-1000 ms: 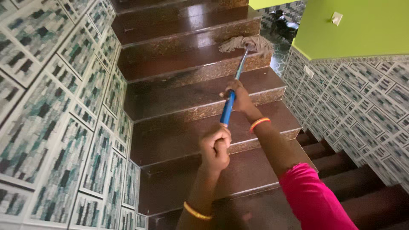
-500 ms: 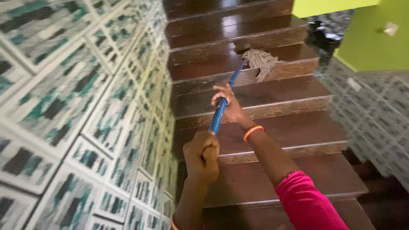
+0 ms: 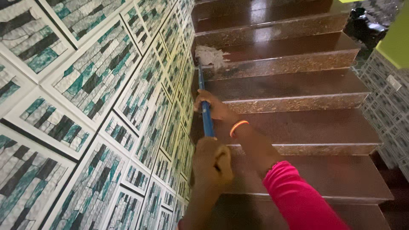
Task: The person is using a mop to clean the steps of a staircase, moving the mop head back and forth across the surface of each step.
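Observation:
I hold a mop with a blue handle (image 3: pixel 206 111) in both hands. My left hand (image 3: pixel 213 160) grips the lower end of the handle. Higher up the handle sits my right hand (image 3: pixel 211 107), with an orange bangle on its wrist and a pink sleeve on the arm. The grey stringy mop head (image 3: pixel 209 56) rests on a brown stair step (image 3: pixel 289 47) at its left end, against the tiled wall.
Brown polished stairs (image 3: pixel 306 123) rise ahead. A wall of white-framed teal and black patterned tiles (image 3: pixel 89 106) runs along the left. On the right are a green wall (image 3: pixel 396 40) and more patterned tiles below it. A dark object (image 3: pixel 365 26) lies at the upper right.
The mop head has swept from the right side of the step to its left end by the wall. Both hands moved left with the handle, and my view swung toward the left wall.

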